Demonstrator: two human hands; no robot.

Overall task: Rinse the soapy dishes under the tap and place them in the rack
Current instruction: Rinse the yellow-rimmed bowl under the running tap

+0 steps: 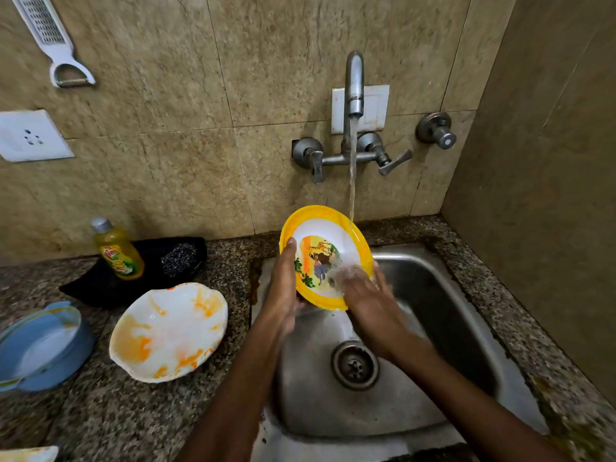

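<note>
A yellow-rimmed bowl (320,238) with a cartoon animal picture is tilted over the steel sink (443,295), its upper rim under the water stream from the tap (354,85). My left hand (283,288) grips the bowl's left edge, thumb on the rim and fingers behind it. My right hand (361,290) lies inside the bowl's lower right part, blurred and wet, its fingers rubbing the surface. A white bowl (168,331) smeared with orange residue rests on the granite counter to the left of the sink.
A blue dish (43,345) sits at the counter's left edge. A yellow dish soap bottle (118,251) and a steel scrubber (180,258) lie on a black cloth behind the white bowl. The drain (355,365) lies below my hands. A grater (50,38) hangs on the wall.
</note>
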